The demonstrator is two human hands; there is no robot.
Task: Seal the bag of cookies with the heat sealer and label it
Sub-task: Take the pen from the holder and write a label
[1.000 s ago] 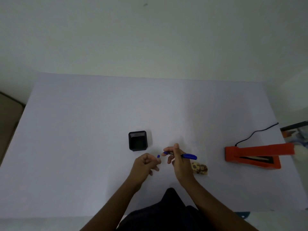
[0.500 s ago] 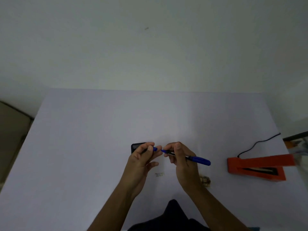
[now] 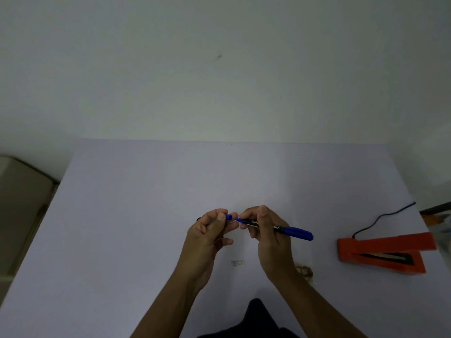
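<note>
My right hand [image 3: 268, 237] grips a black marker with a blue end [image 3: 296, 232], tip pointing left. My left hand [image 3: 210, 236] pinches the marker's small blue cap [image 3: 229, 217] just left of the tip, a short gap between them. A small white label [image 3: 237, 263] lies on the table below my hands. The clear bag of cookies [image 3: 306, 272] lies near my right wrist, mostly hidden by it. The orange heat sealer [image 3: 383, 252] sits at the right with its arm raised.
A black cord [image 3: 380, 217] runs from the sealer toward the table's right edge. The black pen holder [image 3: 198, 219] is almost fully hidden behind my left hand. The white table [image 3: 146, 203] meets a plain wall at the back.
Both hands have risen from the table toward the pen holder. The cap in my left hand and the marker tip have come close together. The camera has tilted upward.
</note>
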